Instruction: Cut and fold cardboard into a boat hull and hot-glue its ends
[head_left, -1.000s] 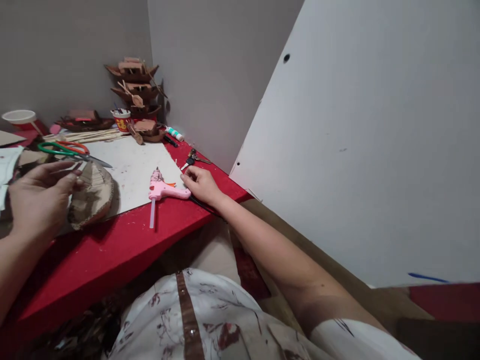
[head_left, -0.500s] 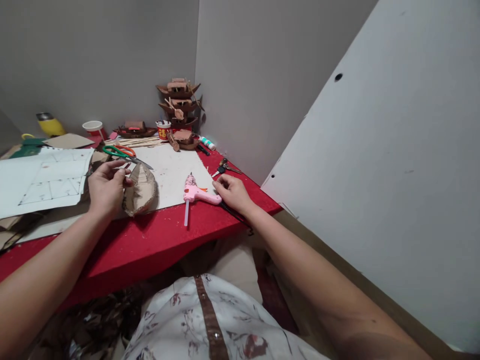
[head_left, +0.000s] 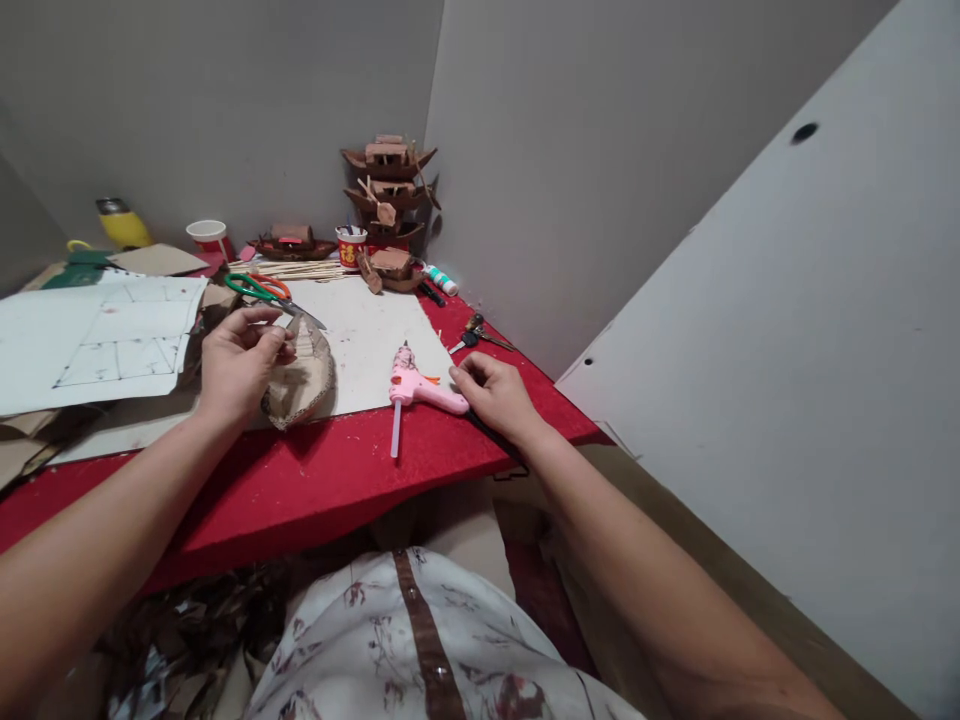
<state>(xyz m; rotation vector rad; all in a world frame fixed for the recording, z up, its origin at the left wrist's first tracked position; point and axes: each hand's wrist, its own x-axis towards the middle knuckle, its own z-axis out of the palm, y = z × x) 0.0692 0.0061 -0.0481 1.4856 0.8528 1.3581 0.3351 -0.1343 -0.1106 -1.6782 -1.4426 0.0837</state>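
My left hand (head_left: 244,362) is closed at the left edge of a small cardboard boat hull (head_left: 309,375), which tilts with its hollow side towards me. The fingertips overlap the hull's upper left rim and are partly hidden. A pink glue gun (head_left: 421,390) lies on its side to the right of the hull, a clear glue stick (head_left: 395,430) poking out of its back. Beside the end of its handle rests my right hand (head_left: 495,397), fingers curled with the thumb against them; what they hold, if anything, is hidden.
Green-and-orange-handled scissors (head_left: 274,292) lie behind the hull. A drawn sheet (head_left: 112,345) is at left. Several model boats (head_left: 390,190) are stacked by the wall near a red cup (head_left: 351,250). Keys (head_left: 469,340) lie right, and a yellow bottle (head_left: 127,225) stands far left.
The view has shifted, so the table and everything on it sit further right. Both hands keep about the same places by the hull and the glue gun.
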